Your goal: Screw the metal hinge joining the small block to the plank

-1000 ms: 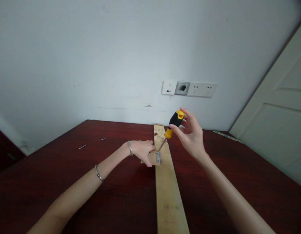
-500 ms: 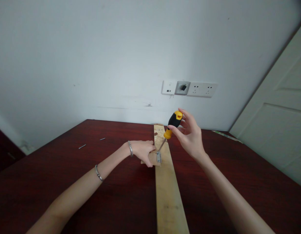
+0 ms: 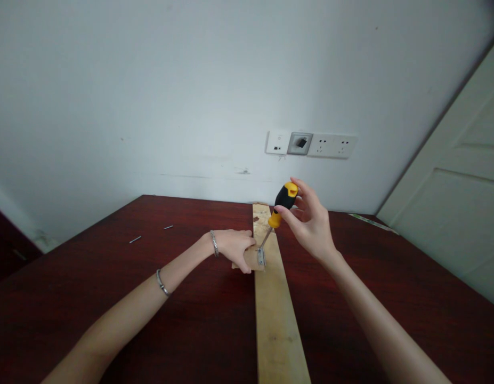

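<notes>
The right hand (image 3: 310,224) grips the screwdriver (image 3: 279,210), which slants down-left to the bracket (image 3: 261,257); the left hand (image 3: 234,248) presses closed beside it on the small wood piece (image 3: 250,260)

Two hands showing: left hand (image 3: 234,247), right hand (image 3: 310,224). One screwdriver (image 3: 279,208) standing tilted. One long plank (image 3: 273,298) lying on bench (image 3: 111,298). One small wood piece (image 3: 250,260). One metal bracket (image 3: 261,257). Two loose screws (image 3: 135,239) lying far left. Two bracelets (image 3: 213,243) sitting on left arm. Three wall plates (image 3: 310,144) showing.
</notes>
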Demonstrator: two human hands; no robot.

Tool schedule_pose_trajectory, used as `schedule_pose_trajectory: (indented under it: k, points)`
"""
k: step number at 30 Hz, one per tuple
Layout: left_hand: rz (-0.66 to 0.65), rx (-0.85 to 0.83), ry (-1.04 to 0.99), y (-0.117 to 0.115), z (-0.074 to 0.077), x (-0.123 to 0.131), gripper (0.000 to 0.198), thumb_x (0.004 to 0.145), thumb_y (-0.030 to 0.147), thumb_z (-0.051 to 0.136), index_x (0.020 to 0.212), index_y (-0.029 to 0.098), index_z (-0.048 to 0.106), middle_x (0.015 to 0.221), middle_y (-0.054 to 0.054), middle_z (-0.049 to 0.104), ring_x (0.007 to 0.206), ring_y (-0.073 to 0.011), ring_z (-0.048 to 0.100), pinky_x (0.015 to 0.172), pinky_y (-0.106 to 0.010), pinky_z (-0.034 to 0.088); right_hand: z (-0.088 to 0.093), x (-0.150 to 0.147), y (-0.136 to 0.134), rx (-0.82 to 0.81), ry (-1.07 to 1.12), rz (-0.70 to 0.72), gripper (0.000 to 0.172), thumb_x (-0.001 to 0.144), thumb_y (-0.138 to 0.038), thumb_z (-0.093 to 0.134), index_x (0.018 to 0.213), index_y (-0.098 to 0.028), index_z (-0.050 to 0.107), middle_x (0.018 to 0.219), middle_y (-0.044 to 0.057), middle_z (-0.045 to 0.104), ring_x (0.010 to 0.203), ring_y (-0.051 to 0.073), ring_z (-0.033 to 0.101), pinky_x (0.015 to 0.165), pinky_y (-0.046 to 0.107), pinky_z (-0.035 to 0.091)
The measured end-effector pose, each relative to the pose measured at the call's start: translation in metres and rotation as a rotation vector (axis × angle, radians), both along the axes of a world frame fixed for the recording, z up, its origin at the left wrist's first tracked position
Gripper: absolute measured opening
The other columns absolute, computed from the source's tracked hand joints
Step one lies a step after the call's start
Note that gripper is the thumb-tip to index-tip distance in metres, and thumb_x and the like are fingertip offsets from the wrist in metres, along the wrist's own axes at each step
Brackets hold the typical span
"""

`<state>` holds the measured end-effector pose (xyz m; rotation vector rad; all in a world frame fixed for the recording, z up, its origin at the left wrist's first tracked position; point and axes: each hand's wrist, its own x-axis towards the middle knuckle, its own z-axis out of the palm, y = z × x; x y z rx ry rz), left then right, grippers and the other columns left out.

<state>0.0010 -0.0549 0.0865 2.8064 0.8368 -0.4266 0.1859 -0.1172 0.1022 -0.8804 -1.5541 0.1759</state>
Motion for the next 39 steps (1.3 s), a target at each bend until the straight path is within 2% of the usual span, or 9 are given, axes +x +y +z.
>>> schedule_pose_trajectory:
  k: [11,16,19,21,26,29,32,35,39]
  points:
    - [-0.030,0.039,0.005,0.003,0.000,-0.001,0.067,0.062,0.063,0.067,0.110,0.017,0.059,0.109,-0.010,0.058,0.082,-0.0234,0.061,0.069,-0.031,0.047,0.003,0.003,0.002,-0.021,-0.077,-0.002,0.061,0.083,-0.030,0.058,0.141,-0.031,0.039,0.137,0.009,0.048,0.107,0.023,0.060,0.074,0.035,0.061]
    - [-0.023,0.058,0.004,0.002,0.002,-0.001,0.065,0.062,0.063,0.067,0.110,0.019,0.061,0.107,-0.008,0.060,0.082,-0.0231,0.062,0.068,-0.029,0.047,0.015,-0.002,0.007,-0.053,-0.150,0.021,0.051,0.082,-0.028,0.057,0.132,-0.029,0.048,0.126,0.008,0.055,0.108,0.024,0.058,0.069,0.033,0.060]
    - [-0.028,0.060,-0.001,0.001,0.001,0.000,0.064,0.062,0.063,0.067,0.107,0.018,0.062,0.107,-0.008,0.061,0.082,-0.0229,0.062,0.067,-0.029,0.047,0.021,-0.006,0.010,-0.034,-0.183,-0.091,0.047,0.077,-0.034,0.067,0.122,-0.028,0.058,0.114,0.009,0.056,0.098,0.023,0.057,0.061,0.031,0.059]
    - [-0.034,0.064,-0.011,0.001,0.001,0.000,0.063,0.062,0.063,0.068,0.106,0.018,0.062,0.107,-0.008,0.062,0.084,-0.0232,0.062,0.067,-0.028,0.047,0.022,-0.006,0.012,-0.025,-0.166,-0.126,0.044,0.076,-0.034,0.068,0.119,-0.029,0.061,0.110,0.009,0.055,0.093,0.022,0.057,0.063,0.032,0.058]
    - [-0.050,0.085,-0.039,0.001,0.002,0.000,0.060,0.063,0.063,0.068,0.101,0.018,0.064,0.106,-0.007,0.063,0.082,-0.0218,0.062,0.065,-0.027,0.045,0.018,-0.004,0.016,-0.068,-0.016,0.080,0.061,0.081,-0.026,0.060,0.138,-0.032,0.041,0.117,0.007,0.056,0.099,0.020,0.059,0.077,0.036,0.057]
    - [-0.063,0.089,-0.068,0.000,0.003,0.000,0.057,0.063,0.062,0.069,0.099,0.018,0.064,0.103,-0.006,0.064,0.080,-0.0204,0.062,0.061,-0.026,0.043,0.017,-0.006,0.016,-0.036,-0.017,0.016,0.053,0.078,-0.029,0.063,0.129,-0.031,0.050,0.125,0.008,0.053,0.106,0.023,0.055,0.075,0.036,0.057]
    - [-0.061,0.087,-0.066,-0.001,0.004,0.000,0.057,0.062,0.062,0.069,0.099,0.018,0.064,0.099,-0.005,0.065,0.075,-0.0190,0.061,0.057,-0.025,0.040,0.016,-0.009,0.017,-0.009,-0.061,-0.078,0.052,0.073,-0.032,0.070,0.123,-0.031,0.056,0.123,0.008,0.052,0.095,0.022,0.057,0.067,0.034,0.057]
    - [-0.054,0.082,-0.056,-0.001,0.003,0.000,0.057,0.063,0.063,0.068,0.097,0.018,0.064,0.099,-0.005,0.065,0.072,-0.0183,0.060,0.056,-0.025,0.039,0.015,-0.010,0.019,-0.031,-0.052,-0.031,0.059,0.076,-0.027,0.066,0.132,-0.032,0.048,0.119,0.007,0.055,0.088,0.019,0.059,0.069,0.035,0.056]
    - [-0.057,0.091,-0.065,0.000,0.002,0.000,0.057,0.062,0.063,0.068,0.096,0.018,0.064,0.099,-0.005,0.064,0.072,-0.0179,0.060,0.055,-0.026,0.038,0.014,-0.009,0.017,-0.029,-0.042,0.062,0.056,0.080,-0.020,0.057,0.134,-0.030,0.044,0.118,0.006,0.059,0.101,0.021,0.059,0.079,0.038,0.055]
